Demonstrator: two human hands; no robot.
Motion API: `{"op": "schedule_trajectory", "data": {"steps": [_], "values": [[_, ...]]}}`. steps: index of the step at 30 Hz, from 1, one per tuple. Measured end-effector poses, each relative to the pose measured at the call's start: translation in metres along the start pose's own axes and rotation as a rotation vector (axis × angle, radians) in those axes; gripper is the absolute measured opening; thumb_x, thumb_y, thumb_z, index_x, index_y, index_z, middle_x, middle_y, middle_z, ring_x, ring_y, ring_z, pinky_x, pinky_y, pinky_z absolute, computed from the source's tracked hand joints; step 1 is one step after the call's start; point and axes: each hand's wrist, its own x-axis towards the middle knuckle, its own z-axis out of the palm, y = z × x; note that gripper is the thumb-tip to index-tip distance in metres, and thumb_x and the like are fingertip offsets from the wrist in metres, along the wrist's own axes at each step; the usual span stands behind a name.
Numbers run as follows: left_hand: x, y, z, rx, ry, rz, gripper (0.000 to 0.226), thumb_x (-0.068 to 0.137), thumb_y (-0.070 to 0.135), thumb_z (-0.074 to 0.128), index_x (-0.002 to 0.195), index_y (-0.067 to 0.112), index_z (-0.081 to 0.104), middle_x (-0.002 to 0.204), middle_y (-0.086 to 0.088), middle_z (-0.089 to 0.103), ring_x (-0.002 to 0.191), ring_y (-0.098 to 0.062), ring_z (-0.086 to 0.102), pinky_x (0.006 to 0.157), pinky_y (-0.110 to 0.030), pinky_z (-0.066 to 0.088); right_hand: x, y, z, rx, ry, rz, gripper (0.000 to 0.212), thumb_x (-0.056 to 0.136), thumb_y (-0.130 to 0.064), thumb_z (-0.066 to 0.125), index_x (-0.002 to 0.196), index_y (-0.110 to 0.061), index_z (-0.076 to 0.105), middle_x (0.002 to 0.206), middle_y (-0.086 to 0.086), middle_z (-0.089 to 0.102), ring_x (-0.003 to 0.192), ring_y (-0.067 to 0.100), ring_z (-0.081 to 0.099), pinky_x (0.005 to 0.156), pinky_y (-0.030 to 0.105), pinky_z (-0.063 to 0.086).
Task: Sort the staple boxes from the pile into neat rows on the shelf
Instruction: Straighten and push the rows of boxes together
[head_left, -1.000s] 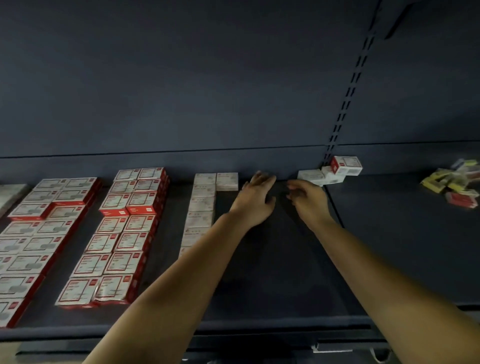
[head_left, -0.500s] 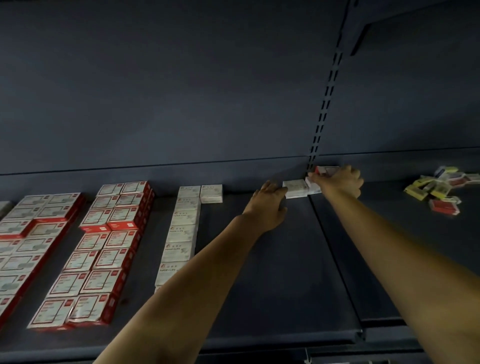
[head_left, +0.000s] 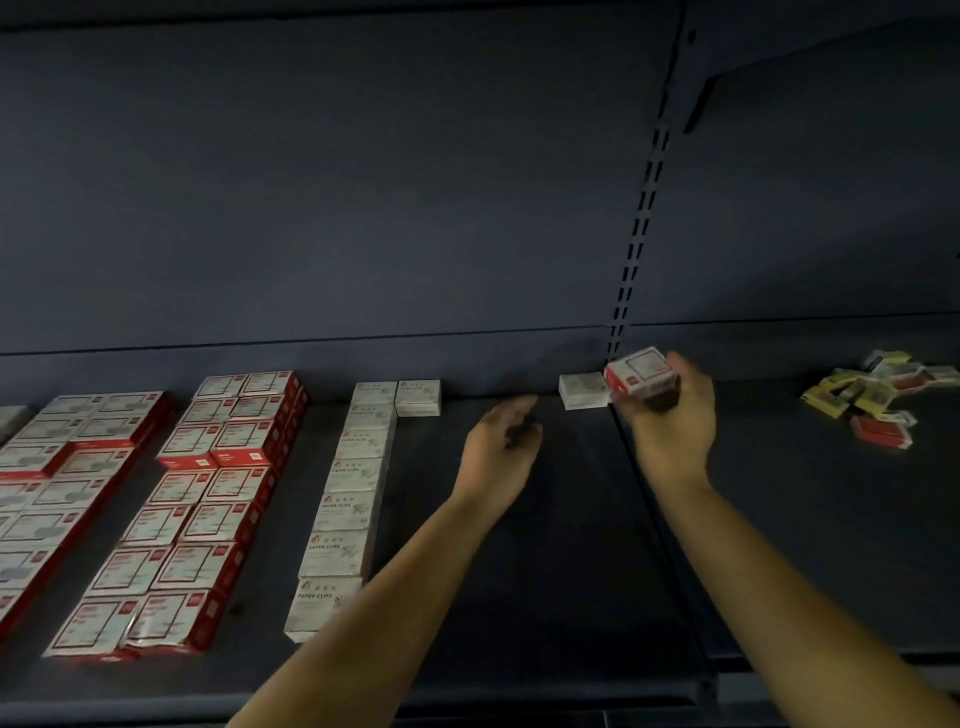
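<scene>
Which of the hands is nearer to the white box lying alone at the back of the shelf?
Right. The right hand, holding a red and white box, is beside the white box; the left hand is further left.

Both arms reach forward over the shelf (head_left: 519, 597). The right hand (head_left: 670, 415) is raised above it near the back, fingers curled round a red-and-white box (head_left: 640, 370). The left hand (head_left: 501, 447) hovers lower, left of the right, fingers loosely extended, holding nothing.

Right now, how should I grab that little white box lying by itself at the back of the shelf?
Pinch the white box by its two short side walls, reaching down from above and the front. It lies flat against the shelf's back panel, so the rear is blocked. The right hand, holding a red-and-white box, crowds its right side.
</scene>
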Motion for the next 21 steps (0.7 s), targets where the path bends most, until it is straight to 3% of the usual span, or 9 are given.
{"op": "schedule_trajectory", "data": {"steps": [3, 7, 11, 15, 21], "values": [[-0.024, 0.017, -0.001, -0.436, 0.044, -0.184, 0.022, 0.092, 0.007, 0.054, 0.108, 0.019, 0.062, 0.102, 0.002, 0.068, 0.1, -0.014, 0.063, 0.086, -0.022, 0.049, -0.046, -0.01, -0.005, 0.145, 0.0, -0.048, 0.061, 0.072, -0.004, 0.076, 0.121, -0.028, 0.049, 0.119, -0.007, 0.048, 0.108, 0.006, 0.05, 0.092, 0.016, 0.041], [-0.055, 0.026, -0.012, -0.794, 0.011, -0.317, 0.02, 0.091, 0.017, 0.055, 0.107, 0.012, 0.064, 0.101, -0.01, 0.071, 0.096, -0.023, 0.066, 0.087, -0.036, 0.051, -0.087, -0.023, -0.004, 0.209, 0.002, -0.217, 0.067, 0.069, -0.006, 0.079, 0.127, -0.015, 0.048, 0.118, -0.003, 0.051, 0.108, 0.006, 0.052, 0.091, 0.012, 0.041], [-0.08, 0.024, -0.024, -0.867, -0.056, -0.333, 0.037, 0.083, 0.028, 0.056, 0.112, 0.006, 0.064, 0.105, -0.015, 0.069, 0.097, -0.026, 0.065, 0.087, -0.036, 0.053, -0.116, -0.027, 0.003, 0.216, -0.109, -0.312, 0.067, 0.07, -0.012, 0.076, 0.129, -0.014, 0.045, 0.12, -0.011, 0.049, 0.115, 0.008, 0.051, 0.097, 0.021, 0.044], [-0.092, 0.026, -0.036, -0.905, 0.001, -0.343, 0.038, 0.078, 0.027, 0.059, 0.108, 0.006, 0.066, 0.108, -0.016, 0.068, 0.101, -0.025, 0.064, 0.083, -0.032, 0.054, -0.14, -0.03, 0.01, 0.269, -0.167, -0.286, 0.067, 0.073, -0.014, 0.075, 0.132, -0.021, 0.043, 0.122, -0.001, 0.051, 0.118, 0.009, 0.051, 0.097, 0.029, 0.046], [-0.103, 0.021, -0.047, -0.918, 0.066, -0.348, 0.033, 0.074, 0.025, 0.063, 0.1, 0.006, 0.067, 0.092, -0.01, 0.071, 0.082, -0.016, 0.067, 0.069, -0.025, 0.056, -0.155, -0.031, 0.016, 0.328, -0.228, -0.283, 0.066, 0.074, -0.026, 0.071, 0.132, -0.023, 0.041, 0.126, -0.007, 0.05, 0.123, 0.008, 0.049, 0.101, 0.033, 0.044]]}}
